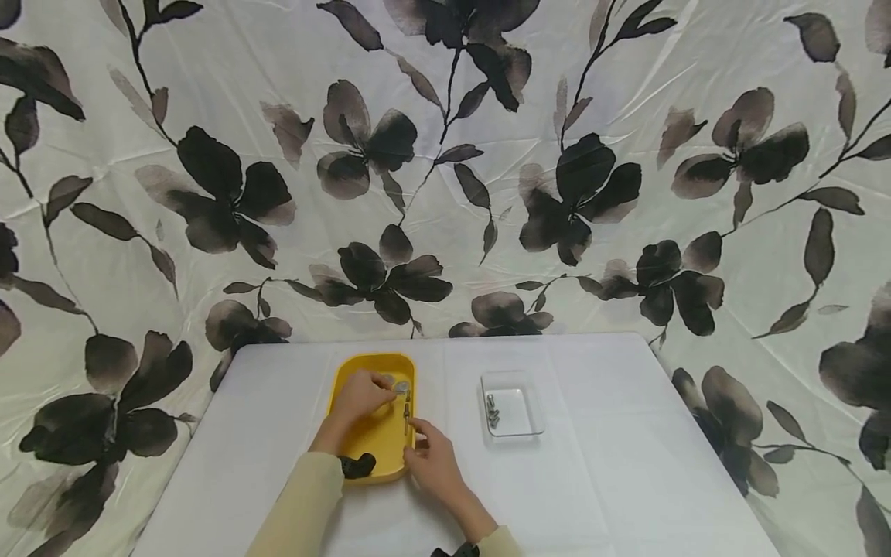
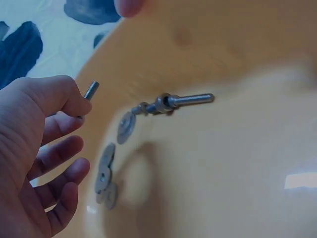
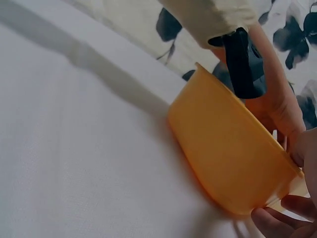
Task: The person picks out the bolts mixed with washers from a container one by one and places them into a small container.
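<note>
Two hands work at the yellow tray (image 1: 348,387) on your white tabletop (image 1: 612,480). Your left hand (image 1: 358,396) reaches into the tray from the near side and pinches a small threaded bolt (image 2: 90,91) between thumb and forefinger, the other fingers loosely curled beneath it. Your right hand (image 1: 433,463) rests at the tray's right rim, fingertips curled at the edge near another bolt (image 1: 407,411); whether it grips anything, you cannot tell.

Inside the tray, a longer bolt with nuts threaded on it (image 2: 173,102) lies flat just beside your left fingers, and several flat washers (image 2: 105,168) lie overlapping against the tray wall below it. To the right, well apart from the tray, stands a clear plastic box (image 1: 530,422) with a few bolts (image 1: 492,411) lying along its left side. A flowered cloth (image 1: 445,155) hangs behind the tabletop.
</note>
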The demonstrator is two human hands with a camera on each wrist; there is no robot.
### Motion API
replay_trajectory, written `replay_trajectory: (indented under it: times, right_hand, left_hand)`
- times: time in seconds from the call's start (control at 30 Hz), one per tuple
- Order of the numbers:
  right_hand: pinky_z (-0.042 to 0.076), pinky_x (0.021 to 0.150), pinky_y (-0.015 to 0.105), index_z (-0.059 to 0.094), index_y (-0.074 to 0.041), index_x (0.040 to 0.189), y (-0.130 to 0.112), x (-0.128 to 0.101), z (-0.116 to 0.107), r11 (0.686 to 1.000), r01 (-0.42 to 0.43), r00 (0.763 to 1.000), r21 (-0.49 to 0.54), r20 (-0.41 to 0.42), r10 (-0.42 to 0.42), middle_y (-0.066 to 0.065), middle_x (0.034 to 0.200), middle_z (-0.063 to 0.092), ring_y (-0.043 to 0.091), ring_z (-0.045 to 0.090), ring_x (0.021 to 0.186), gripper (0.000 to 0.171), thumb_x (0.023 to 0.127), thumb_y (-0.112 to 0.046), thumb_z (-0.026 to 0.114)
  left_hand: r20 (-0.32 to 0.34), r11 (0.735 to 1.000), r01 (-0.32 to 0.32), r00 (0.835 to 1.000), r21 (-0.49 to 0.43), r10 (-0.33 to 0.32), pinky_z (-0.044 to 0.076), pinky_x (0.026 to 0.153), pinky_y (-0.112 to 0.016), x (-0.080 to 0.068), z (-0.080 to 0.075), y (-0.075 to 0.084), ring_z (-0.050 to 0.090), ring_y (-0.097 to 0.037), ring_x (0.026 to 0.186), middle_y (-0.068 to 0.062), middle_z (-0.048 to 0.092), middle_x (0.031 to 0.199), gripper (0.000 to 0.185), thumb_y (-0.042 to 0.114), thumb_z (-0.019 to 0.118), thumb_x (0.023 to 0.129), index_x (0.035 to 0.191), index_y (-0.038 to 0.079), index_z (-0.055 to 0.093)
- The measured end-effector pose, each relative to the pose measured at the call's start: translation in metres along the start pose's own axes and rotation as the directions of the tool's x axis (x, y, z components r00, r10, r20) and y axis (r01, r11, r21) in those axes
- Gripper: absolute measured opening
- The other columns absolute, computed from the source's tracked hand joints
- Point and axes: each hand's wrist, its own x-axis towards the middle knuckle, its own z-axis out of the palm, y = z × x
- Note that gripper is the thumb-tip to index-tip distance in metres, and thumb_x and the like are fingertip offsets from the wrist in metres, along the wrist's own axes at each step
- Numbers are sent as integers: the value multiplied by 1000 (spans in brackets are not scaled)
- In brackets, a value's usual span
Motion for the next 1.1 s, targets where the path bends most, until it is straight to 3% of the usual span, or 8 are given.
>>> replay_trajectory:
  times: [0.2,0.47,0.77,1.1]
  right_hand:
    - [53,75,23,53,-5,136,0,2,-4,1000,11,1000,-10,24,-11,13,130,56,21,63,100,46,93,-16,65]
    - [53,78,26,55,-6,134,-6,3,-23,998,46,999,-41,26,-45,11,129,57,24,63,103,43,95,-24,63]
    - [54,78,27,62,-11,125,-11,6,-60,989,78,994,-126,-66,-86,8,126,60,22,64,100,33,95,-24,63]
    - [54,77,28,65,-7,119,-12,5,-97,984,93,977,-152,-175,-120,10,117,64,23,66,95,28,92,-12,66]
  left_hand:
    - [-39,999,-28,999,-18,27,43,57,-29,-7,-9,11,52,-18,64,-2,68,88,16,26,80,75,80,11,74]
    - [-42,998,-60,997,-23,59,47,59,-31,-15,-17,25,56,-17,68,1,67,84,16,26,80,76,83,13,75]
    - [-58,998,-56,997,-42,53,50,63,-33,-23,-21,43,59,-18,74,1,66,85,19,31,80,74,84,16,74]
    - [-63,992,-120,991,-26,118,49,62,-32,-27,-16,63,58,-17,76,0,68,93,12,28,76,75,82,19,75]
